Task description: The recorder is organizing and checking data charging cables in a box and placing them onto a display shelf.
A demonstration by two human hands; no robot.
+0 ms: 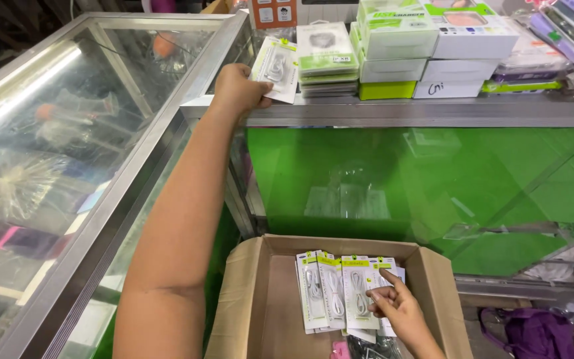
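Note:
My left hand (239, 88) reaches up to the metal counter ledge (433, 113) and grips a flat white-and-green cable packet (278, 66), holding it upright at the left end of the stacked boxes. My right hand (403, 311) is down in an open cardboard box (244, 299), fingers on several similar cable packets (337, 292) that stand in a row inside it. A pink item shows at the bottom of the box.
White and green boxes (393, 40) and plastic-wrapped cases (566, 33) are stacked along the ledge. A glass display case (68, 133) runs along the left. A green glass-fronted cabinet (433, 186) stands behind the cardboard box. A purple bag (533, 332) lies at lower right.

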